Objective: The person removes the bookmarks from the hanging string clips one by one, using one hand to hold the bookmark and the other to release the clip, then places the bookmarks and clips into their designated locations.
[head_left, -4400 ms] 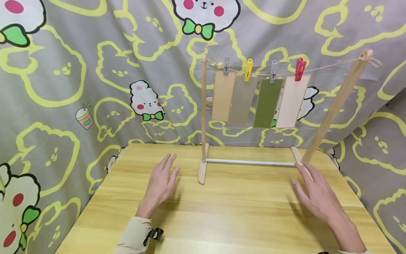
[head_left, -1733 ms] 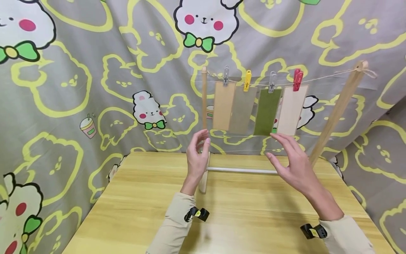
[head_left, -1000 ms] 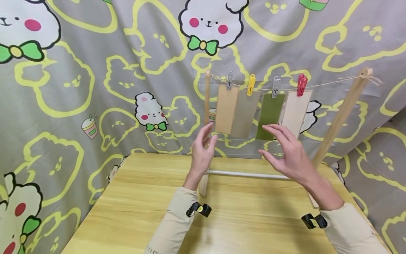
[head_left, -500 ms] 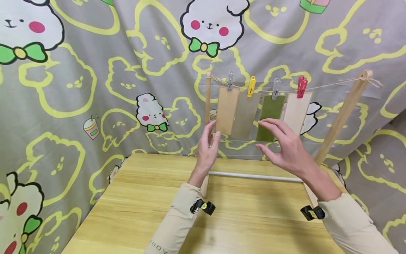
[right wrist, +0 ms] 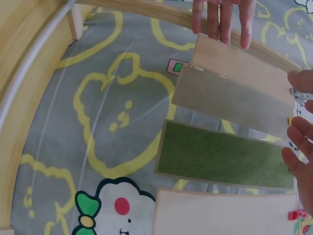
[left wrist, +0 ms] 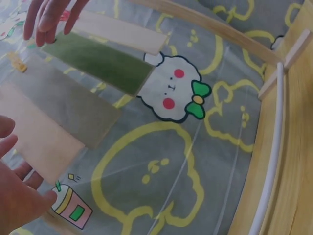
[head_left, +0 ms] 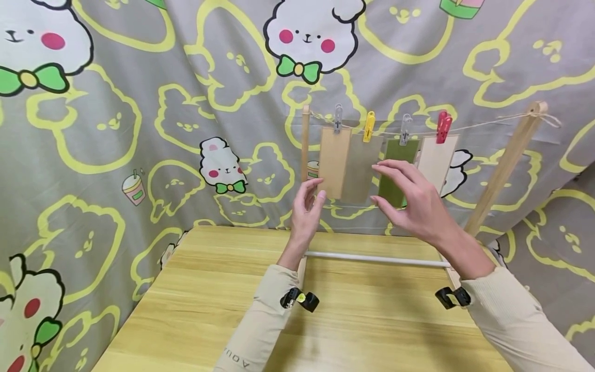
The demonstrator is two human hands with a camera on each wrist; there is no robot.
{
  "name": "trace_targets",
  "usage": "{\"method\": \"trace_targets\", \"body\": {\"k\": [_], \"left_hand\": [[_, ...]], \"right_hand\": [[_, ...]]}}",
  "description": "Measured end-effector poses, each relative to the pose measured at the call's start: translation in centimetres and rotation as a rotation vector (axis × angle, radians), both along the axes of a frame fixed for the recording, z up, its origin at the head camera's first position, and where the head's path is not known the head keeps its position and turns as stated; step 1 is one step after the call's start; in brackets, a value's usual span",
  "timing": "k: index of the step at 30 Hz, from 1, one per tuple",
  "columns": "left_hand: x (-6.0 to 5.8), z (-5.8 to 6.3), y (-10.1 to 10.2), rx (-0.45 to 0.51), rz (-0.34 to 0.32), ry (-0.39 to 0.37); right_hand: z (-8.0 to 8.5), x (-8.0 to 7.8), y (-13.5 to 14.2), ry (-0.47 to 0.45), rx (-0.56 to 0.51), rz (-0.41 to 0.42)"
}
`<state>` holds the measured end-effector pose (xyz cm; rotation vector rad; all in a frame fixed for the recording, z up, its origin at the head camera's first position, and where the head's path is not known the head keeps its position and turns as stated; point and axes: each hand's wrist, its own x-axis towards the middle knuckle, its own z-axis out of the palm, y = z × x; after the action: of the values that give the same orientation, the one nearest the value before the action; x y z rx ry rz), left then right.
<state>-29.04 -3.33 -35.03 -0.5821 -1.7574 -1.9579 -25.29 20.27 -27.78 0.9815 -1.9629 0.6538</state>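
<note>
A string (head_left: 492, 122) carries several hanging cards: tan (head_left: 335, 165), grey-brown (head_left: 361, 168), green (head_left: 392, 188) and cream (head_left: 439, 157). Each hangs from a clothespin; the yellow clothespin (head_left: 369, 127) and red clothespin (head_left: 443, 127) stand between and beside clear grey ones. My left hand (head_left: 304, 219) is raised by the tan card's lower left edge, fingers loosely bent; contact cannot be told. In front of the green card is my right hand (head_left: 416, 201), thumb apart from its fingers, holding nothing. The right wrist view shows the left hand (right wrist: 225, 22) beside the tan card's end.
The wooden rack has a left post (head_left: 304, 147), a leaning right post (head_left: 506, 165) and a white rod (head_left: 376, 259) low between its feet. It stands on a wood-grain table (head_left: 223, 289). A patterned curtain (head_left: 186, 119) hangs behind.
Both hands have risen from low by the rack's feet to the cards. Lately the right hand has shifted slightly up and left across the green card. The cards hang in the same order.
</note>
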Motion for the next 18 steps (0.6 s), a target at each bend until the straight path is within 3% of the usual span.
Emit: {"method": "trace_targets", "body": {"k": [12, 18], "left_hand": [[-0.1, -0.3, -0.2, 0.053, 0.022, 0.017], [-0.1, -0.3, -0.4, 0.063, -0.009, 0.031]], "right_hand": [[3.5, -0.8, -1.6, 0.011, 0.041, -0.021], [5.5, -1.3, -2.4, 0.043, 0.066, -0.021]]}}
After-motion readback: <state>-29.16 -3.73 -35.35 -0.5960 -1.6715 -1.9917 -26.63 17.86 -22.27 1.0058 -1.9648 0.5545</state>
